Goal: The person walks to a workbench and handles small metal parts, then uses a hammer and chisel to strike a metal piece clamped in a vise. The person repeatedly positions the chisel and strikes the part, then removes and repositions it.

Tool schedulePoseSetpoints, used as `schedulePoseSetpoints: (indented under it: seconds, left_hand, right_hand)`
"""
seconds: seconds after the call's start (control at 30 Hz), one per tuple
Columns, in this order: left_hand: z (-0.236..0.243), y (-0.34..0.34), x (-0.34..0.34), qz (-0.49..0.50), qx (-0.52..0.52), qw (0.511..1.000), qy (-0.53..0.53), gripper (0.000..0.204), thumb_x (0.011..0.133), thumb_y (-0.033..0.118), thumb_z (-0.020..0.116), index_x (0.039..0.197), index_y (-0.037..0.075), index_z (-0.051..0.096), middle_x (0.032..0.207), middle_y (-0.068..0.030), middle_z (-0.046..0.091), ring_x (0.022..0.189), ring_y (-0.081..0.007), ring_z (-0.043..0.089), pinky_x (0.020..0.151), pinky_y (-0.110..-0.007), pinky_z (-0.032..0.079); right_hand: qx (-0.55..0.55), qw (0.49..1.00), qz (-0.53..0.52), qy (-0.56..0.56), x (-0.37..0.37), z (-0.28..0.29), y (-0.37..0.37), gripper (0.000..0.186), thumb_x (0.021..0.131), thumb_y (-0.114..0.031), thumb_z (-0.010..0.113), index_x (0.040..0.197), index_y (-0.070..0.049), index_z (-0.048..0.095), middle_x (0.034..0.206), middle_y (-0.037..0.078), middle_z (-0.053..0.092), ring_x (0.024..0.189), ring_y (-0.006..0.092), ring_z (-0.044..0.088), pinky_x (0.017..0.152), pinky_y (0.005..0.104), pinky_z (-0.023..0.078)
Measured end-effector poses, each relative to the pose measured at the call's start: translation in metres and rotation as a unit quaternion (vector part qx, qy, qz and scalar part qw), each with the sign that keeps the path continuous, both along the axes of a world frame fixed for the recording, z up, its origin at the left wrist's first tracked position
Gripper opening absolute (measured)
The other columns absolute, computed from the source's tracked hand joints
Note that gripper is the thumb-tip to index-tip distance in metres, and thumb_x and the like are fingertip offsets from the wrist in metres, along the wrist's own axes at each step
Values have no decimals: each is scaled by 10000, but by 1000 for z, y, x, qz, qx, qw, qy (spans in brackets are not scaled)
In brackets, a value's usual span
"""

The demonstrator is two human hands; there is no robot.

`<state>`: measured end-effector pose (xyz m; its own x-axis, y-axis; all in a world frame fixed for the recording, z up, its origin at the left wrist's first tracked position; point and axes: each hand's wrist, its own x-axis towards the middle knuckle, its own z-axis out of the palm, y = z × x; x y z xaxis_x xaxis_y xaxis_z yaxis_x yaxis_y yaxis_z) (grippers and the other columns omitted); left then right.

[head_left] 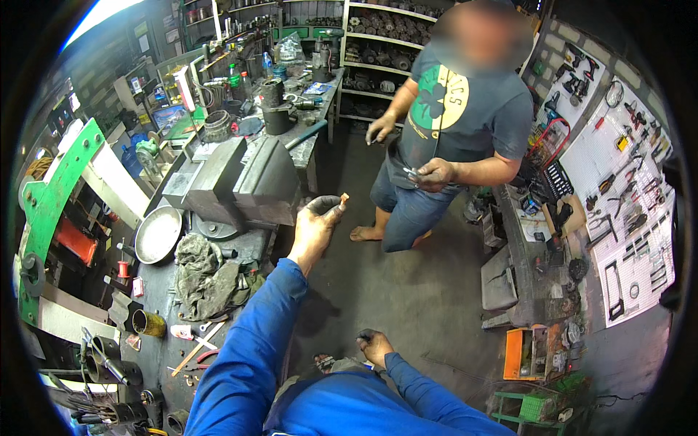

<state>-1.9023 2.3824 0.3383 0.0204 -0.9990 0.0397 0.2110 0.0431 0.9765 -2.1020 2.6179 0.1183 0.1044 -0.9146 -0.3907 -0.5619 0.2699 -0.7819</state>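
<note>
Left hand pinches a small, stubby copper-coloured piece by fingertips, perhaps for visibility. Right hand, nearer, curls; contents unclear.

Dark lettering — on grey T-shirt

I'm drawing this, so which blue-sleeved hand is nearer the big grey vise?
Left. The left hand is just right of the vise in the picture; the right hand is farther off, lower down near the person's waist.

Blue sleeve, orange-brown piece, grey vise
</note>
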Motion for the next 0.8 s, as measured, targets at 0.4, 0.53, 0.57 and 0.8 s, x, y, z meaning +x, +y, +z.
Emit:
schedulePoseSetpoints:
  seconds: [0.4, 0.53, 0.57, 0.8]
  left_hand:
    - [-2, 7, -2, 34, -43, 998, 16, 156, 908, 67, 815, 1028, 29, 722, 839, 10, 697, 665, -44, 560, 569, -214, 421]
    - [-1, 17, 14, 25, 15, 999, 33, 163, 883, 17, 819, 1018, 10, 729, 951, -32, 734, 853, -105, 660, 804, -258, 530]
    - [0, 20, 19, 30, 9, 999, 27, 163, 883, 19, 818, 1020, 9, 729, 950, -33, 736, 852, -105, 662, 803, -258, 532]
    - [12, 62, 58, 51, -8, 999, 11, 177, 882, 42, 822, 1032, 18, 731, 945, -14, 746, 846, -91, 658, 801, -258, 528]
  right_hand:
    - [8, 1000, 13, -1, 11, 29, -22, 203, 955, -178, 683, 1105, -54, 739, 1075, 189, 755, 1031, 328, 726, 926, 393, 557]
    - [-1, 999, 51, 13, 16, 18, -26, 188, 954, -175, 685, 1090, -56, 737, 1070, 179, 756, 1012, 321, 726, 921, 390, 556]
    - [-6, 998, 56, -1, 18, 12, -27, 185, 954, -174, 685, 1087, -57, 738, 1067, 175, 757, 1009, 321, 725, 918, 390, 556]
    - [-14, 991, 134, 16, 47, -4, -23, 163, 955, -172, 687, 1055, -58, 747, 1056, 163, 760, 993, 319, 725, 899, 394, 558]
